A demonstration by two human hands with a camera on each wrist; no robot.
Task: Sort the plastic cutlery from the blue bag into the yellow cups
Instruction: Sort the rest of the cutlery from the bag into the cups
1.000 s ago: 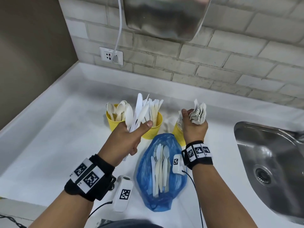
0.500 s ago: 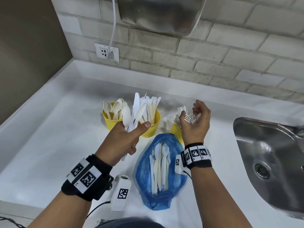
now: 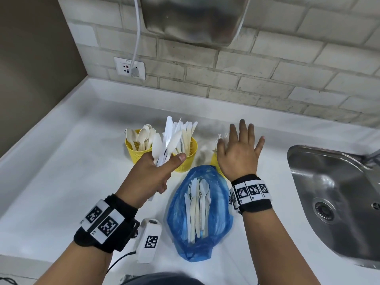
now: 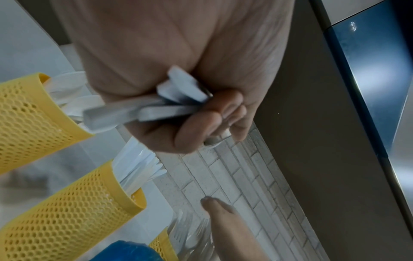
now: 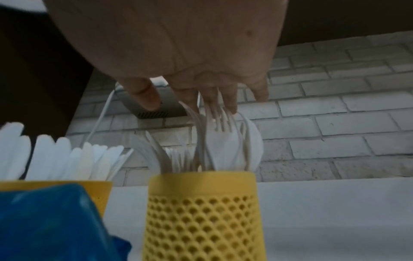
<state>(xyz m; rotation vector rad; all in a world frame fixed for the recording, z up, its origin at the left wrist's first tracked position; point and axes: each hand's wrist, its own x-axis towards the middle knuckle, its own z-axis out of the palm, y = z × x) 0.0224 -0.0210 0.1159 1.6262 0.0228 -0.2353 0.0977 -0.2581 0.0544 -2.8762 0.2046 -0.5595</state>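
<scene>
Three yellow mesh cups stand in a row on the white counter: a spoon cup, a knife cup and a fork cup, which my right hand mostly hides in the head view. My left hand grips a bunch of white cutlery in front of the knife cup; its handles stick out of my fist. My right hand is spread flat, palm down, over the forks, its fingertips touching the tines. The blue bag lies open before the cups with several pieces inside.
A steel sink is sunk into the counter at the right. A brick wall with a socket and a steel dryer rises behind the cups. A white wrist-camera unit hangs by my left forearm.
My right hand held a bunch of forks over the right cup, let them drop in, and now lies spread flat on top. The left hand keeps its bunch, barely moved.
</scene>
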